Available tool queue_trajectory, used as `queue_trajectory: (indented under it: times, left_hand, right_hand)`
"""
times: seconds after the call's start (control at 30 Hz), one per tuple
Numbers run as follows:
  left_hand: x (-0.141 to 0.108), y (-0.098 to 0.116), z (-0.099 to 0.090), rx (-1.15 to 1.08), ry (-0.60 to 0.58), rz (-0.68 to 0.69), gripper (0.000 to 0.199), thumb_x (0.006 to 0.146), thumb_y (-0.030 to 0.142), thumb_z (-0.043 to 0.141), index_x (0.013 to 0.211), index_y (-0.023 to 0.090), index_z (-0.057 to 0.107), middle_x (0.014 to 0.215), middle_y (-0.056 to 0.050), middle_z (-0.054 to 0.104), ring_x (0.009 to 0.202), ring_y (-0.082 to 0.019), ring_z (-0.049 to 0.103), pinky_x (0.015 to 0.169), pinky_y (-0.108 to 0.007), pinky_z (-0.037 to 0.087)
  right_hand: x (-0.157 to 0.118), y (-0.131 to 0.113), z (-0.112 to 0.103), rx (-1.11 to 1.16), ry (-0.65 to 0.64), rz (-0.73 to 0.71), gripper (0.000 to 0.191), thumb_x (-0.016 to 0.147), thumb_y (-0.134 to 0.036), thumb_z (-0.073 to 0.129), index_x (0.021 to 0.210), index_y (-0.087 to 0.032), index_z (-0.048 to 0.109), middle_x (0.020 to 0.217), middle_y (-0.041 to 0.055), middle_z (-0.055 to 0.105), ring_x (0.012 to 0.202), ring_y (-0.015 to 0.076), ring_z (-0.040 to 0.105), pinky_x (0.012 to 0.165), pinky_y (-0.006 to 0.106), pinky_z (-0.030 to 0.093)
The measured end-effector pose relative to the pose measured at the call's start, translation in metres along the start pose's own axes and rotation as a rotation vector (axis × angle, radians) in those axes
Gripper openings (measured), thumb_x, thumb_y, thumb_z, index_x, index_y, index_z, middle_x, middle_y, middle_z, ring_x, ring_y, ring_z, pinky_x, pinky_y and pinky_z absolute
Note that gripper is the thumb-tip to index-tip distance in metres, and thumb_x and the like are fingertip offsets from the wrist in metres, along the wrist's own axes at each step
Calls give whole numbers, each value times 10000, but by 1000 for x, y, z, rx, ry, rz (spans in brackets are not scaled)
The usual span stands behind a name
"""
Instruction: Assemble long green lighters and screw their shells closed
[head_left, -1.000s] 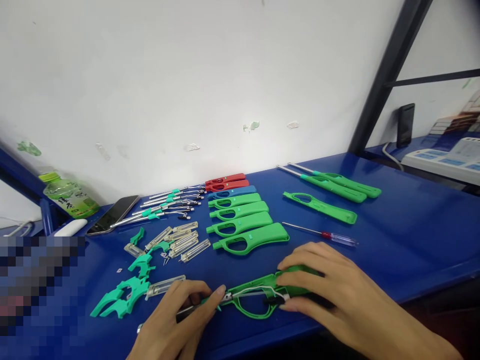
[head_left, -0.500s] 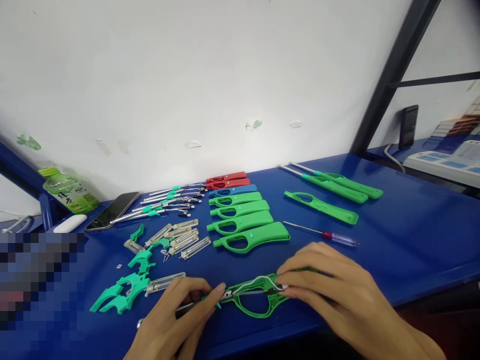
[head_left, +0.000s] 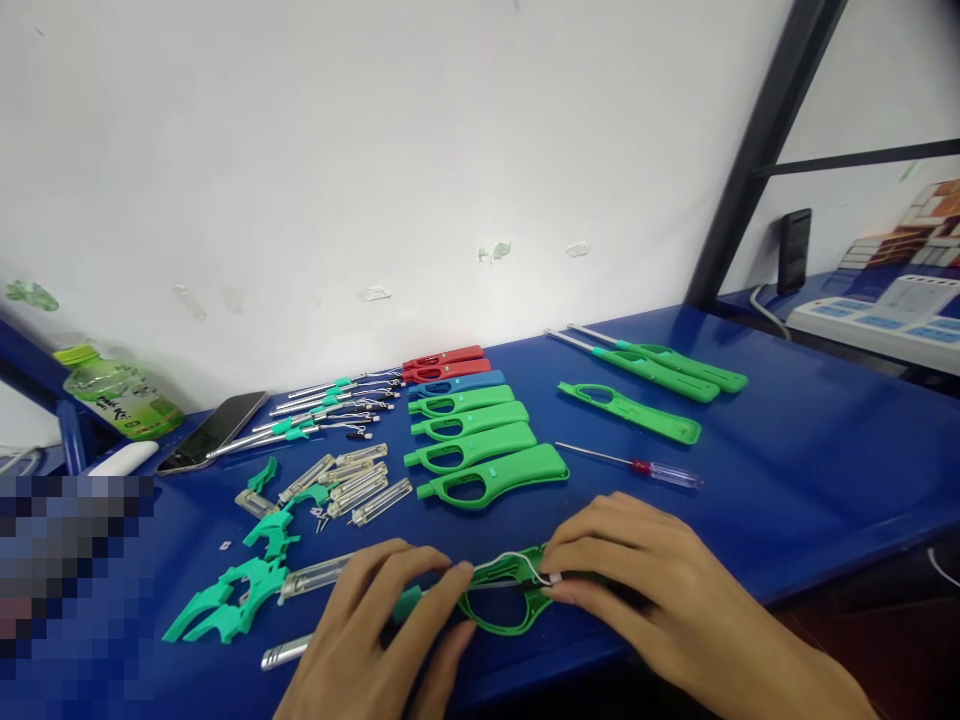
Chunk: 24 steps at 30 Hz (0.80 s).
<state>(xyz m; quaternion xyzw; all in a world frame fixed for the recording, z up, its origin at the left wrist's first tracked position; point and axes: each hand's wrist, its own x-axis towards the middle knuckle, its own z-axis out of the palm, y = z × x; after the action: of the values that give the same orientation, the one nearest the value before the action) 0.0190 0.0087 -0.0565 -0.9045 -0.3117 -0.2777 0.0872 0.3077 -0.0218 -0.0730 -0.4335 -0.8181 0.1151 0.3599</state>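
Note:
A green lighter shell half (head_left: 504,629), with a looped trigger opening, lies open side up near the table's front edge. A white wire (head_left: 504,558) and a thin rod run inside it. My left hand (head_left: 382,625) closes with thumb and fingers around the neck of the shell, where a metal lighter tube (head_left: 286,652) joins; the tube's silver tip sticks out to the left. Closed over the shell's other end, my right hand (head_left: 637,585) pinches the small white end of the wire between thumb and fingers. My palm hides the rest of the handle.
Behind my hands lie several green shells (head_left: 502,477), two red ones (head_left: 450,373) and a blue one (head_left: 457,384). To the left are clear fuel tanks (head_left: 381,501), teal triggers (head_left: 240,598), wired tubes (head_left: 262,437), a phone (head_left: 217,430) and a bottle (head_left: 120,395). A screwdriver (head_left: 671,474) lies right.
My left hand has shifted right along the tube to the shell's neck, uncovering more of the silver tip. My right hand stays at the wire's end. The view has turned slightly.

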Motion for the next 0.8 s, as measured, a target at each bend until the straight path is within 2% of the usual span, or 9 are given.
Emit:
queue_trajectory:
  times: [0.17,0.3,0.67,0.8]
  left_hand:
    - [19,6,9,-54,-80,13,182,1051,144,593,1155,248,701,1219,-77,712,1165,-237,666,937,-357,654]
    - [21,7,12,-93,-93,16,193,1072,129,539,1076,233,701,1172,-72,701,1068,-211,680,882,-331,647]
    - [24,7,11,-61,-155,34,248,1084,93,477,1097,223,689,1136,-52,707,983,-205,670,826,-328,608]
    - [25,7,11,5,-198,62,264,1079,93,453,1111,234,673,1125,-42,716,991,-235,667,851,-381,598]
  right_hand:
    - [2,-1,0,14,-5,-12,94,1095,-281,644,1134,-277,730,1076,-27,809,943,151,739,893,312,532]
    - [4,-1,-1,-3,1,-35,107,1091,-292,652,1104,-260,754,1052,-12,823,908,152,747,861,310,549]
    - [2,1,1,2,-9,-73,124,1112,-309,617,1145,-262,727,1092,-11,826,936,164,753,903,322,528]
    - [2,2,0,27,-21,-47,103,1109,-299,621,1131,-263,714,1092,-12,819,942,166,740,915,328,510]
